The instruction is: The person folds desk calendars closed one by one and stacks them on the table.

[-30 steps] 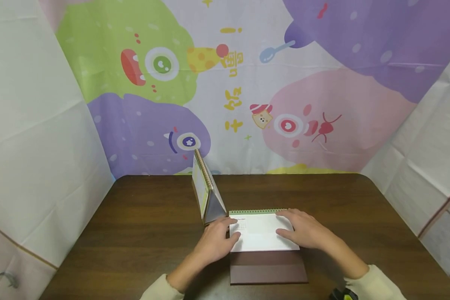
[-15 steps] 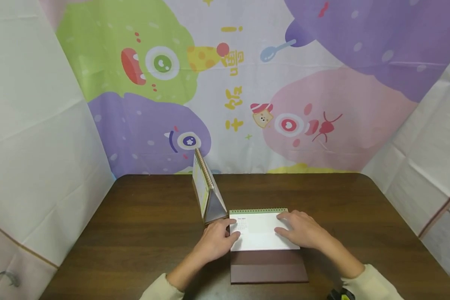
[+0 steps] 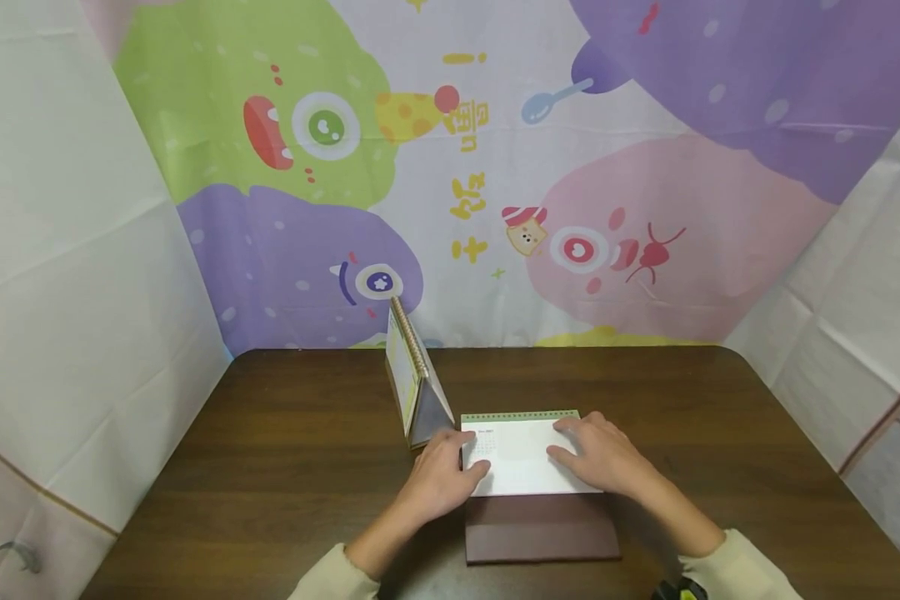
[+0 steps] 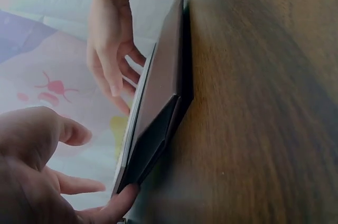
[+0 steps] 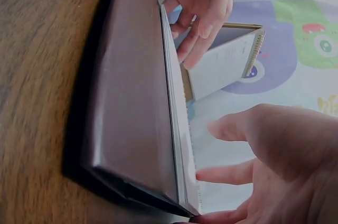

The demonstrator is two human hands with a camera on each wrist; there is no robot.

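A spiral-bound desk calendar (image 3: 525, 467) lies with its white page up, on a brown folded base (image 3: 542, 533) that extends toward me. My left hand (image 3: 437, 482) grips its left edge; the left wrist view shows one finger by the page and another under the edge, the thumb apart. On the opposite edge my right hand (image 3: 607, 457) holds it likewise; in the right wrist view an index finger touches the page and lower fingers meet the edge, partly out of frame. Just behind my left hand, a second desk calendar (image 3: 403, 375) stands upright as a tent.
The dark wooden table (image 3: 285, 467) runs back to a cartoon-printed cloth (image 3: 480, 308). White cloth (image 3: 82, 208) hangs on the left and more white cloth (image 3: 862, 267) on the right. A dark object with yellow-green (image 3: 678, 590) shows by the right sleeve.
Both hands and the lying calendar have shifted slightly away from me and a little to the right. The standing calendar has stayed in place.
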